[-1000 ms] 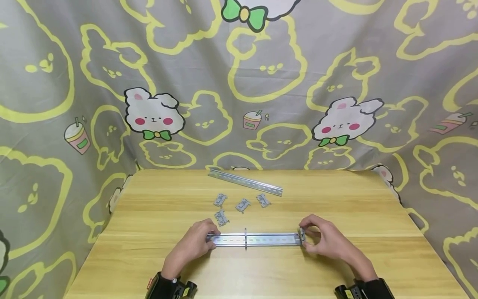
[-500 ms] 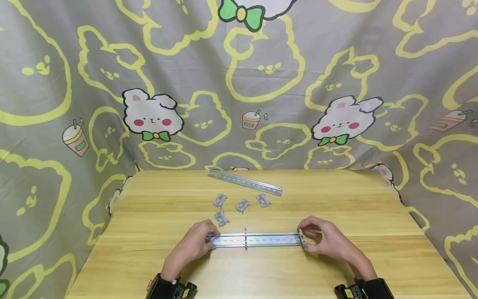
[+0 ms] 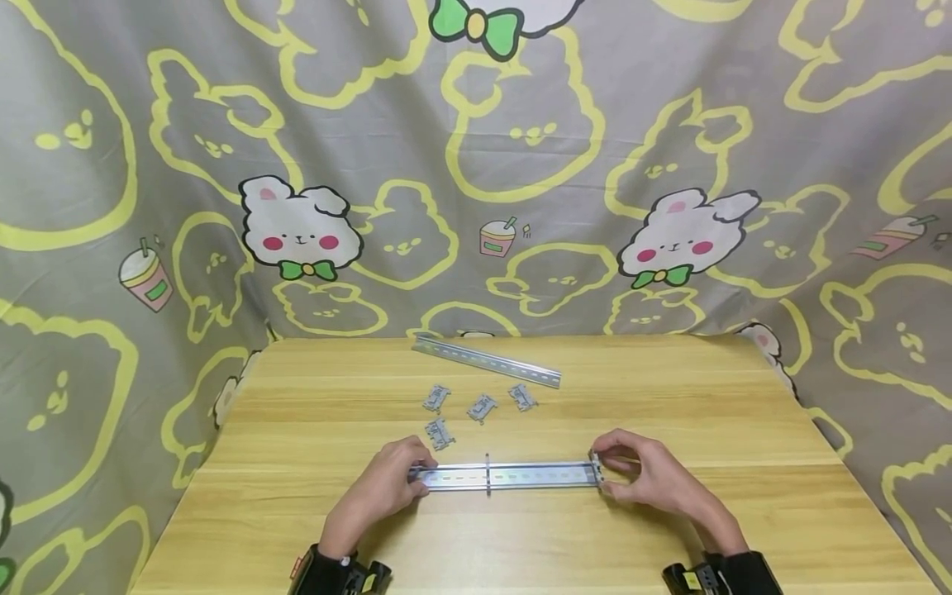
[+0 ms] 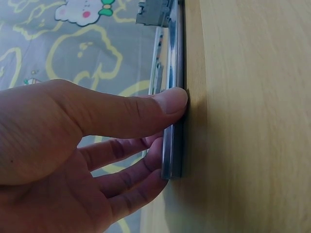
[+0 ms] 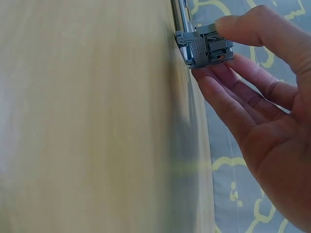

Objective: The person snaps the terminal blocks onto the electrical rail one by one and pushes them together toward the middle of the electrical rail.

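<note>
A slotted metal DIN rail point(image 3: 535, 476) lies crosswise near the front of the table. My left hand point(image 3: 397, 478) pinches its left end, thumb on the near edge and fingers on the far one; the left wrist view shows the thumb point(image 4: 170, 101) on the rail's side. One grey terminal block point(image 3: 488, 475) stands across the rail left of its middle. At the right end, my right hand point(image 3: 645, 471) holds another grey terminal block point(image 5: 206, 47) between thumb and fingers. That block sits upright across the rail's end, overlapping the rail in the right wrist view.
Several loose grey terminal blocks, one of them a terminal block point(image 3: 483, 407) near the middle, lie flat behind the rail. Farther back is a second DIN rail point(image 3: 487, 361), set at a slant. A patterned curtain point(image 3: 416, 149) hangs behind the wooden table point(image 3: 476, 554).
The terminal block in my right hand has turned slightly more edge-on and shifted a little left at the rail's end. My left hand keeps its hold on the rail.
</note>
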### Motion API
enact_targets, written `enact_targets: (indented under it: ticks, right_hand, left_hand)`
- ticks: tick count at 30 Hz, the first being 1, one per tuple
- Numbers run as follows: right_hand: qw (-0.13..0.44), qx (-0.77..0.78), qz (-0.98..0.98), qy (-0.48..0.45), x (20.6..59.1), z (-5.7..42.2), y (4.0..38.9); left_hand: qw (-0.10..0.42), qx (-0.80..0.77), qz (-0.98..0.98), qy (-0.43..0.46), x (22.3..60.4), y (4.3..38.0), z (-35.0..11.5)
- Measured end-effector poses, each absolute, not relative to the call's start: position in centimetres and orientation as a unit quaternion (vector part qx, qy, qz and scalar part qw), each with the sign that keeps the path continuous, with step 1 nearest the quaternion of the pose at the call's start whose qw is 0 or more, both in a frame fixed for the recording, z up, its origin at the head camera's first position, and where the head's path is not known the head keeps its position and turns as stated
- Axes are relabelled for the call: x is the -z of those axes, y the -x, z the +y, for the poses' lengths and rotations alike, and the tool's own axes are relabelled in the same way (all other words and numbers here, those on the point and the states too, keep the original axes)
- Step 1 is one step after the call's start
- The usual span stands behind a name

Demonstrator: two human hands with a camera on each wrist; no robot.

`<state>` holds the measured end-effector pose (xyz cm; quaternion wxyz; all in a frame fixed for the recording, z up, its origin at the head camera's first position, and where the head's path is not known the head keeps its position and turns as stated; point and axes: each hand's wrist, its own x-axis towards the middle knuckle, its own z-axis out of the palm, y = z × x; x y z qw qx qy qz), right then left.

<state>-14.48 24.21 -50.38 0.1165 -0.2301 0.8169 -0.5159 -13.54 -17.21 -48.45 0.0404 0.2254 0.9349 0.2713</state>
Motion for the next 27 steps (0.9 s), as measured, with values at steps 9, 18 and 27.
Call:
enact_targets:
  ticks: [9, 18, 27]
  right_hand:
    - [0.128, 0.526, 0.809, 0.228, 50.2, 23.3, 14.6]
    - [0.118, 0.522, 0.807, 0.252, 50.4, 21.8, 14.8]
    - [0.106, 0.509, 0.811, 0.269, 50.5, 19.3, 15.1]
  left_hand:
    - [0.036, -0.273, 0.934, -0.227, 48.4, 13.6, -17.2]
    - [0.036, -0.269, 0.935, -0.228, 48.5, 13.6, -17.2]
    - [0.031, -0.270, 0.935, -0.228, 48.6, 13.6, -17.2]
